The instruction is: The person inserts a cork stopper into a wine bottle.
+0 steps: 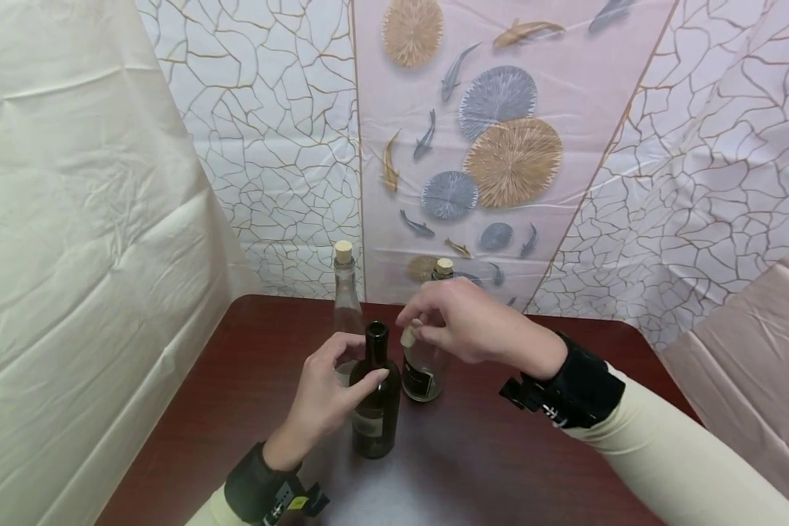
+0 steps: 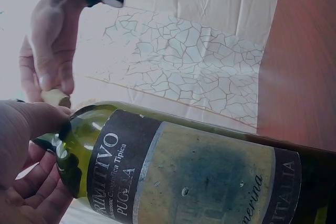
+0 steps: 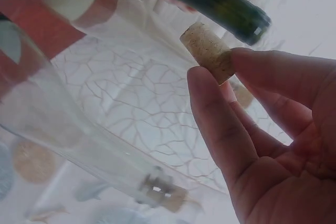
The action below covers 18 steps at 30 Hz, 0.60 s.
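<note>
A dark green wine bottle stands upright on the table, its mouth uncorked. My left hand holds it at the shoulder, thumb on the near side and fingers round the far side. Its label fills much of the left wrist view. Between thumb and fingertip my right hand pinches a cork, held tilted beside the green bottle's mouth and apart from it. In the right wrist view the cork's full length shows between the fingertips and the bottle neck.
Behind the green bottle, a clear bottle with a cork in its mouth stands to the left. Another clear bottle, black-labelled and corked, stands to the right, partly behind my right hand. The brown table ends at patterned cloth hangings.
</note>
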{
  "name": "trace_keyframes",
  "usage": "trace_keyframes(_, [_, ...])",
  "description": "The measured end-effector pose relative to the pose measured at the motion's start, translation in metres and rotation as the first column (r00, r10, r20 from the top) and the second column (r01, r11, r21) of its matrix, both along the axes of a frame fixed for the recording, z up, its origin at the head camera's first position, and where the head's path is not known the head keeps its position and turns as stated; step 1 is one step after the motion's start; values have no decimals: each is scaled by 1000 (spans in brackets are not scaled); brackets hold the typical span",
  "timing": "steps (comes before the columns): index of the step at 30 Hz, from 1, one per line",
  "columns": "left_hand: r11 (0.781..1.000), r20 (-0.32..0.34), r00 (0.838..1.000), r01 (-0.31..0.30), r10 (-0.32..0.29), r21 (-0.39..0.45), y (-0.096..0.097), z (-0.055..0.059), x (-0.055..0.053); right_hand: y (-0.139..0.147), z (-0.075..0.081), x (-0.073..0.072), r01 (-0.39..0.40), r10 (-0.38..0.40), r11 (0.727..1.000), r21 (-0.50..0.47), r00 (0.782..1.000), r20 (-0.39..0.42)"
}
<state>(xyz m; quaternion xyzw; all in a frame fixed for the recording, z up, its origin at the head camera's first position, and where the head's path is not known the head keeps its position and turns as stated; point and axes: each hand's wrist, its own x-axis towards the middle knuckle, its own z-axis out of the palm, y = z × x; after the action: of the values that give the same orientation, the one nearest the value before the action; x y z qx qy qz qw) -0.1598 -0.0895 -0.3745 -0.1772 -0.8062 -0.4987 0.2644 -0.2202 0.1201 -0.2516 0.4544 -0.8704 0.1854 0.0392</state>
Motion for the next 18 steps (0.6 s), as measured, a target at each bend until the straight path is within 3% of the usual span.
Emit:
trace_keyframes(7, [1000,-3,1000,4,-4,-2,-7,-22,-14,-10,19,1,-5,6,1000,21,998,-57])
trace_keyframes(18, [1000,-10,1000,23,-23,-15,-10,-23,-15,-19,40,4,-37,40,999,29,993,-110])
